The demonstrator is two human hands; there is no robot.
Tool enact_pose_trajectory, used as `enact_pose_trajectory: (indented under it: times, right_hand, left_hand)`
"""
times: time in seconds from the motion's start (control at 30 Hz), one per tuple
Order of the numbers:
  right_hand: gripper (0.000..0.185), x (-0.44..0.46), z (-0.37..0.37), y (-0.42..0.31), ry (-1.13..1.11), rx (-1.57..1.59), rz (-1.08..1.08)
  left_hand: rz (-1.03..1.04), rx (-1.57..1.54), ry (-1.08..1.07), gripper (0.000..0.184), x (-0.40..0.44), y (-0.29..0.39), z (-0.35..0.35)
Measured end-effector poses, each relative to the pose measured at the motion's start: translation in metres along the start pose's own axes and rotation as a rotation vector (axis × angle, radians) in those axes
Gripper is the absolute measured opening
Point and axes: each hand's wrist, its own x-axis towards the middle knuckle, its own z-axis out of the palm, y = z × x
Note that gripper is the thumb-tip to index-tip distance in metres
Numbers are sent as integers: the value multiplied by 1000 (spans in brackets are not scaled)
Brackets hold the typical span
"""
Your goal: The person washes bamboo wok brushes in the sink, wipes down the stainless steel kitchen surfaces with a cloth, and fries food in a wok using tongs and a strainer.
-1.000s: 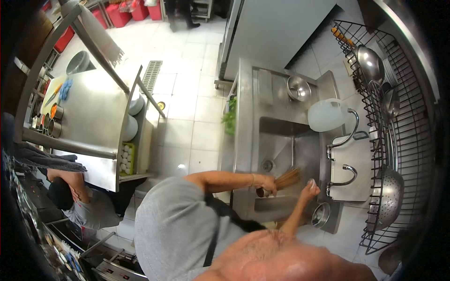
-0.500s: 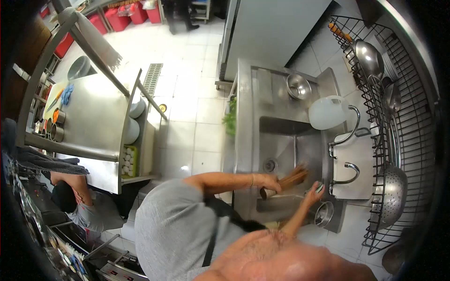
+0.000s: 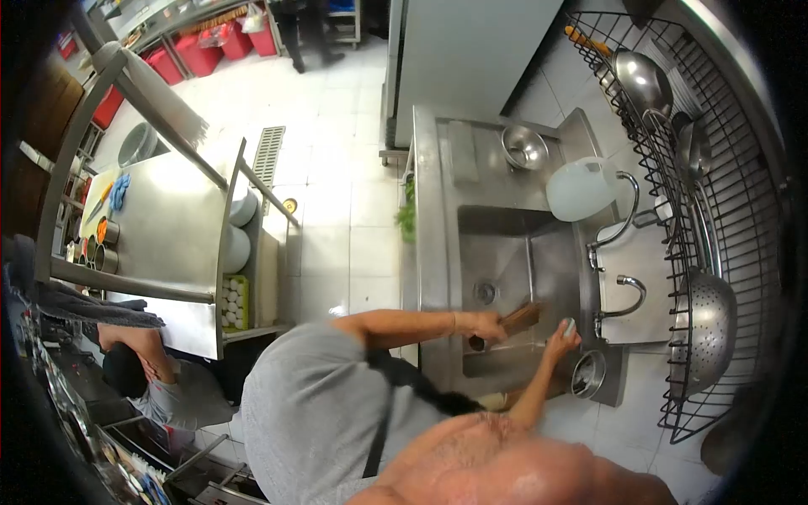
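My left hand (image 3: 483, 326) is closed round a brown wooden utensil (image 3: 519, 318), long and flat-sided, with a dark end below my fingers. Its exact kind I cannot tell. It is tilted over the steel sink basin (image 3: 497, 240), near the drain (image 3: 485, 292). To the right of it, my right hand (image 3: 562, 339) grips a small pale pad (image 3: 570, 326), which looks like a scouring sponge and is mostly covered by the fingers. Pad and utensil are apart. Beside my right wrist stands a metal container (image 3: 587, 374) at the sink's near corner.
Two curved faucets (image 3: 631, 295) rise behind the basin. A translucent jug (image 3: 581, 189) and a steel bowl (image 3: 524, 148) sit on the drainboard. A wire rack (image 3: 745, 202) holds a colander (image 3: 705, 332) and ladles. Another person (image 3: 181, 387) is at the left, by a steel table (image 3: 168, 227).
The wooden utensil was blurred by motion and now shows sharper, with its far end slightly lower. My right hand has moved a little up and left. The whole view has shifted slightly.
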Motion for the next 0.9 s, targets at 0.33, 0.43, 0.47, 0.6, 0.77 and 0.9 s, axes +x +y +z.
enact_pose_trajectory:
  times: [0.33, 0.43, 0.47, 0.6, 0.77, 0.9]
  right_hand:
    - [49, -29, 43, -24, -242, 219, -91]
    - [49, 13, 18, -13, -265, -43, -90]
    - [50, 18, 10, -19, -182, -31, -67]
    - [46, -13, -16, -82, -38, 155, -78]
    - [39, -76, 18, -94, -343, 178, -268]
    - [41, -7, 43, -4, -329, 102, 60]
  left_hand:
    - [84, -295, -76, 74, -37, 24, -1]
    - [0, -523, -94, 68, -25, 17, 2]
    - [-11, -560, -73, 64, -13, 9, 0]
    - [-50, -365, 77, 34, -26, 28, -12]
    - [-25, -109, -15, 51, -30, 26, -11]
    - [-5, -92, 27, 69, -43, 26, -3]
